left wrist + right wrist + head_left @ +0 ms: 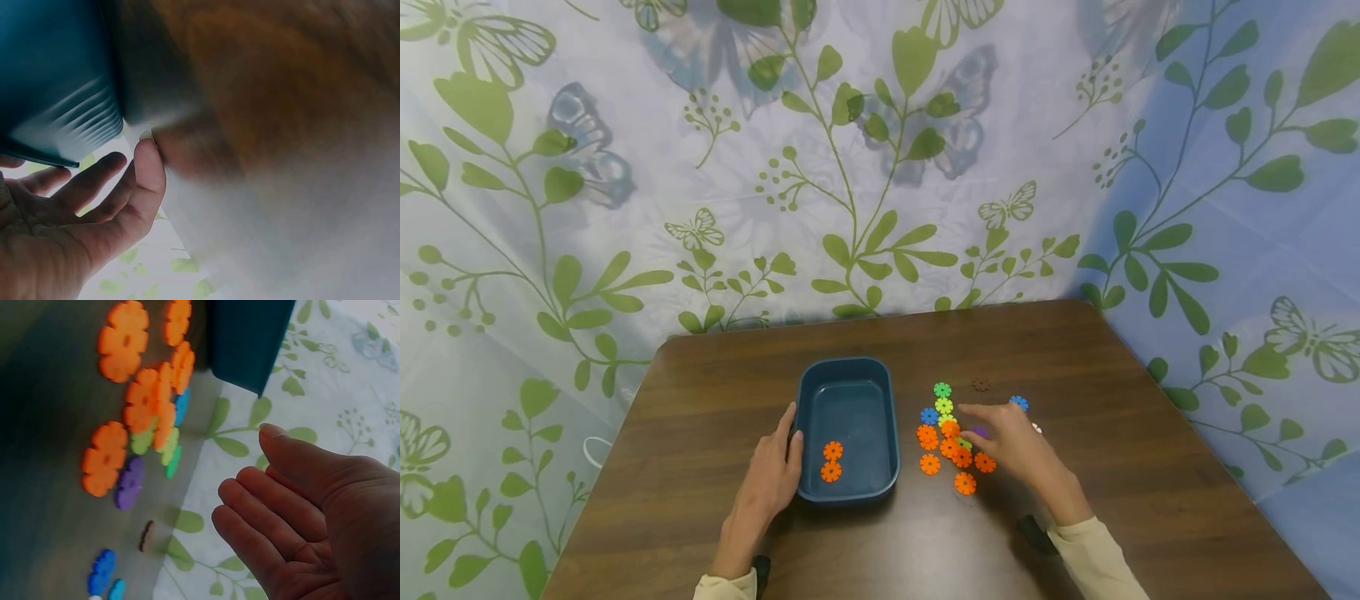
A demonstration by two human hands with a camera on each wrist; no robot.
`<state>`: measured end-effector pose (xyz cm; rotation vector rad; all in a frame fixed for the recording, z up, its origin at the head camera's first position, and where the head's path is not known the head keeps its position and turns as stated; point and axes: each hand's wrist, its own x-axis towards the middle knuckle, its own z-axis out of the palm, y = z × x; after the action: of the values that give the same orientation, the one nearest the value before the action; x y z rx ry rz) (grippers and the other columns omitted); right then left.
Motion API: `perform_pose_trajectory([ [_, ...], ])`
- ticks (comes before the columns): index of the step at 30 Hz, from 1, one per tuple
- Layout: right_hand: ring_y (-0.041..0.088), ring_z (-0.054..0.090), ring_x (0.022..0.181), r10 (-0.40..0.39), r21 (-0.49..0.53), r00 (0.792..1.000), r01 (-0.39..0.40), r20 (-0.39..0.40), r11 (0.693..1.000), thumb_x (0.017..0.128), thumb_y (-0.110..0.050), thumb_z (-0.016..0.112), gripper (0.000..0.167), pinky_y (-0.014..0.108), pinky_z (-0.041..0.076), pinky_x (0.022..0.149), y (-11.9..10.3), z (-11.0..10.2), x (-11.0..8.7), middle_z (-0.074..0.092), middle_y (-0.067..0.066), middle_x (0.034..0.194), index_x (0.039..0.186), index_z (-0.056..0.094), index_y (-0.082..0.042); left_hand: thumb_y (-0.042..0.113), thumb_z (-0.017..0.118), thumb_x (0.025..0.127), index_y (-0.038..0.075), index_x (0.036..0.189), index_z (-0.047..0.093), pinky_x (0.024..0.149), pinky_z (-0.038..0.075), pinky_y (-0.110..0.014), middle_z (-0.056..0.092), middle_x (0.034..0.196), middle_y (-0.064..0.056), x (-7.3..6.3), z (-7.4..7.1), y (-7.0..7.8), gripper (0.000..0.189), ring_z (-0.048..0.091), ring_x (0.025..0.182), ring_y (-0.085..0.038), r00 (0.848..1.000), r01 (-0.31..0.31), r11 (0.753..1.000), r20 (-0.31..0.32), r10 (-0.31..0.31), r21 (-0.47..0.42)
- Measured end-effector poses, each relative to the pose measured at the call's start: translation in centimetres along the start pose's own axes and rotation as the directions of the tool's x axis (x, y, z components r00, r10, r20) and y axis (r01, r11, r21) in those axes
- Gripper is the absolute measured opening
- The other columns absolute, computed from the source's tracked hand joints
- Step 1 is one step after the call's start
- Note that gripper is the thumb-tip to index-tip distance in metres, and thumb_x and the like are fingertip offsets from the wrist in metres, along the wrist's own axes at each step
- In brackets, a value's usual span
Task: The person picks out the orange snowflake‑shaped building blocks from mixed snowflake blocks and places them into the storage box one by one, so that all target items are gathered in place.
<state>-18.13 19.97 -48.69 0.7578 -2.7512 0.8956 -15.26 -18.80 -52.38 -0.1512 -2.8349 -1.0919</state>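
A dark blue-teal plastic bin (848, 497) stands on the table, with two orange flower-shaped discs (832, 451) lying inside. My left hand (769, 471) rests against the bin's left side, its fingers extended along the rim. Right of the bin lies a loose group of flower-shaped plastic discs (929, 464), mostly orange. My right hand (1018, 442) hovers over the right side of this group, thumb and fingers apart and nothing between them. In the right wrist view, a purple disc (129, 483) lies near an orange disc (104, 459), apart from the fingers.
A brown disc (981, 385) and a blue disc (1018, 402) lie toward the back right of the brown wooden table (737, 392). Green discs (942, 389) lie nearer the bin. A leaf-and-butterfly patterned curtain (865, 167) hangs behind the table's far edge.
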Motion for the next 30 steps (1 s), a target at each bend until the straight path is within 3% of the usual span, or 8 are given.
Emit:
perform_pose_trajectory([
  [5, 0.012, 0.066, 0.066, -0.041, 0.047, 0.999, 0.04, 0.017, 0.998, 0.088, 0.001, 0.087, 0.034, 0.03, 0.061, 0.063, 0.8, 1.0, -0.1, 0.079, 0.02, 0.098, 0.119, 0.076, 0.011, 0.017, 0.048, 0.116, 0.001, 0.168, 0.033, 0.109, 0.05, -0.059, 0.071, 0.129, -0.02, 0.0, 0.0, 0.0, 0.056, 0.067, 0.102, -0.027, 1.0, -0.002, 1.0, -0.003, 0.002, 0.003],
  [9, 0.01, 0.055, 0.063, -0.013, 0.082, 0.998, 0.008, 0.056, 0.997, 0.09, 0.0, 0.085, 0.033, 0.026, 0.055, 0.059, 1.1, 1.7, -0.1, 0.079, 0.018, 0.098, 0.12, 0.076, 0.011, 0.018, 0.048, 0.116, 0.002, 0.168, 0.032, 0.11, 0.049, -0.059, 0.069, 0.133, -0.021, 0.0, -0.1, 0.1, 0.057, 0.067, 0.103, -0.028, 1.0, 0.007, 1.0, 0.004, -0.007, 0.002],
  [14, 0.009, 0.04, 0.057, 0.04, 0.085, 0.994, -0.049, 0.106, 0.995, 0.09, -0.002, 0.086, 0.035, 0.022, 0.041, 0.053, 0.9, 2.1, -0.1, 0.067, 0.005, 0.077, 0.123, 0.077, 0.007, 0.018, 0.048, 0.117, 0.002, 0.169, 0.031, 0.11, 0.048, -0.06, 0.067, 0.139, -0.023, 0.0, -0.1, 0.1, 0.058, 0.067, 0.107, -0.03, 1.0, 0.018, 1.0, 0.015, -0.018, 0.002],
  [17, 0.011, 0.051, 0.06, 0.022, 0.06, 0.994, -0.029, 0.107, 0.998, 0.089, -0.001, 0.086, 0.035, 0.021, 0.05, 0.058, 0.7, 2.1, -0.1, 0.075, 0.009, 0.085, 0.122, 0.077, 0.006, 0.019, 0.048, 0.117, 0.002, 0.169, 0.031, 0.111, 0.048, -0.06, 0.066, 0.14, -0.024, 0.0, -0.1, 0.1, 0.058, 0.068, 0.109, -0.031, 1.0, 0.017, 1.0, 0.015, -0.018, 0.006],
  [20, 0.023, 0.074, 0.076, -0.034, 0.038, 0.995, 0.031, 0.089, 0.999, 0.088, 0.0, 0.087, 0.034, 0.033, 0.063, 0.073, 0.8, 2.5, -0.1, 0.08, 0.017, 0.105, 0.12, 0.078, 0.006, 0.018, 0.048, 0.116, 0.001, 0.168, 0.032, 0.11, 0.048, -0.06, 0.068, 0.136, -0.023, 0.0, -0.2, 0.1, 0.057, 0.068, 0.107, -0.03, 1.0, 0.008, 1.0, 0.009, -0.008, 0.011],
  [23, 0.028, 0.079, 0.088, -0.092, 0.015, 0.993, 0.091, 0.07, 0.996, 0.087, 0.003, 0.087, 0.033, 0.043, 0.064, 0.079, 0.9, 2.8, -0.1, 0.079, 0.021, 0.112, 0.119, 0.079, 0.006, 0.017, 0.048, 0.116, 0.001, 0.168, 0.033, 0.109, 0.05, -0.06, 0.07, 0.131, -0.021, -0.1, -0.2, 0.2, 0.056, 0.068, 0.103, -0.028, 1.0, -0.006, 1.0, -0.002, 0.006, 0.013],
  [26, 0.018, 0.075, 0.076, -0.099, 0.013, 0.992, 0.098, 0.078, 0.995, 0.086, 0.003, 0.087, 0.033, 0.037, 0.064, 0.073, 0.9, 3.1, 0.0, 0.079, 0.021, 0.11, 0.118, 0.079, 0.006, 0.016, 0.048, 0.116, -0.001, 0.167, 0.034, 0.107, 0.051, -0.06, 0.071, 0.125, -0.02, -0.1, -0.2, 0.2, 0.055, 0.067, 0.099, -0.027, 1.0, -0.023, 1.0, -0.01, 0.023, 0.01],
  [30, 0.004, 0.063, 0.065, -0.083, 0.013, 0.991, 0.082, 0.103, 0.997, 0.087, 0.003, 0.086, 0.031, 0.026, 0.059, 0.065, 0.8, 3.3, 0.0, 0.08, 0.02, 0.107, 0.118, 0.08, 0.004, 0.018, 0.048, 0.116, 0.001, 0.168, 0.033, 0.108, 0.05, -0.061, 0.07, 0.132, -0.022, -0.1, -0.2, 0.1, 0.056, 0.067, 0.106, -0.03, 1.0, -0.007, 1.0, -0.003, 0.007, 0.016],
])
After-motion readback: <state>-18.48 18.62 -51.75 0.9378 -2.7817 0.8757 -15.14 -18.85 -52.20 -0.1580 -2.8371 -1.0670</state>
